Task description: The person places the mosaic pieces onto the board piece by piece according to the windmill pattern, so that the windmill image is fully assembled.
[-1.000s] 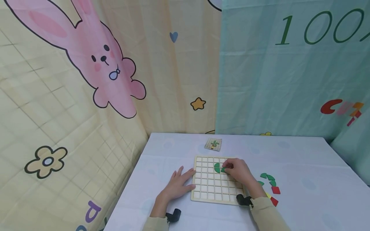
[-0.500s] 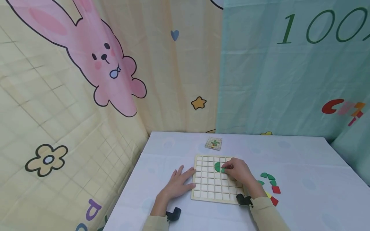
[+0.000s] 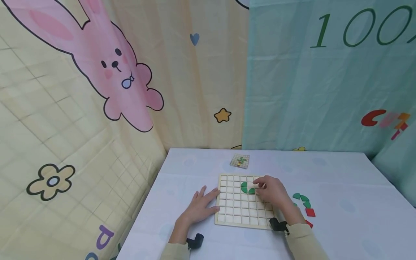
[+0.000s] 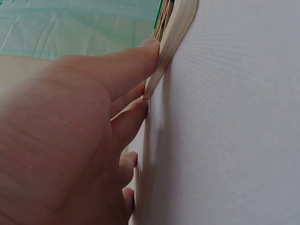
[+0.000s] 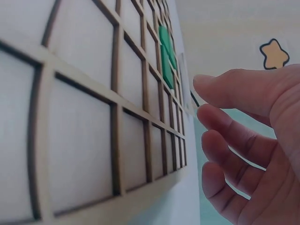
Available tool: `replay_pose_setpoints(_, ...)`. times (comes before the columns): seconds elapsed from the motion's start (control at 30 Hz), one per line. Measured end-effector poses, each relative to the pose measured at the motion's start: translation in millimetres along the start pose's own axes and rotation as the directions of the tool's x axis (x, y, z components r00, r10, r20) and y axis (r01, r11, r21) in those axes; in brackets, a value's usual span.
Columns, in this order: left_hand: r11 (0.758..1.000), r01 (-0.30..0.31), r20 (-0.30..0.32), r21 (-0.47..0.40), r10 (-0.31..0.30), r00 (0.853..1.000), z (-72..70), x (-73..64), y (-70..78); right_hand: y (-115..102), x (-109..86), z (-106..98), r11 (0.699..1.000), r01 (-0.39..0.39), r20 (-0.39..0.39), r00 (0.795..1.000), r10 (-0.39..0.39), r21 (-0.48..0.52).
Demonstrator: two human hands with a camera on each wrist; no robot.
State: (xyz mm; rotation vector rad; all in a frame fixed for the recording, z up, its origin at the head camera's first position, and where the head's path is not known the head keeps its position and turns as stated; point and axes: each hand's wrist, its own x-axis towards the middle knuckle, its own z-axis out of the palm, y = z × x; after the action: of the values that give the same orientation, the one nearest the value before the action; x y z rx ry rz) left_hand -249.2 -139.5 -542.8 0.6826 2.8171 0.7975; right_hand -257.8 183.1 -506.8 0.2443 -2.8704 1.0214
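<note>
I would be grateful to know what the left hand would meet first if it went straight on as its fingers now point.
Most likely the left edge of the grid board: the left hand seems to have fingertips against it, though exact contact is hard to judge.

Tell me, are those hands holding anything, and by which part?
Nothing: the right hand is empty over the wooden grid board, and the left hand only touches its left edge.

High before the board (image 3: 229, 206), head looks forward and down; left wrist closely along its left edge (image 4: 177, 35), right wrist closely across its grid (image 5: 84, 136), which head shares.
</note>
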Motion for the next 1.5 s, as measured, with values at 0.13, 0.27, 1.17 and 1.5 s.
replay_pose_setpoints(0.13, 1.000, 0.006, 0.001, -0.004, -0.006, 1.000, 0.1, 0.2, 0.2, 2, -2.0, -7, 0.999, -0.046, -0.007, 0.999, 0.046, -0.028)
replay_pose_setpoints(0.27, 1.000, 0.010, 0.000, -0.003, -0.010, 1.000, 1.2, 0.1, 0.1, 8, -7.5, -14, 0.997, -0.065, -0.021, 0.998, 0.064, -0.029)
replay_pose_setpoints(1.17, 1.000, 0.003, 0.005, -0.002, -0.003, 1.000, 0.0, -0.7, -0.1, 60, -46.0, -56, 0.985, -0.154, -0.092, 0.985, 0.148, -0.072)
replay_pose_setpoints(1.5, 1.000, -0.005, 0.000, 0.006, 0.005, 1.000, -0.7, -0.1, 0.0, 73, -54.1, -62, 0.977, -0.193, -0.113, 0.977, 0.182, -0.090)
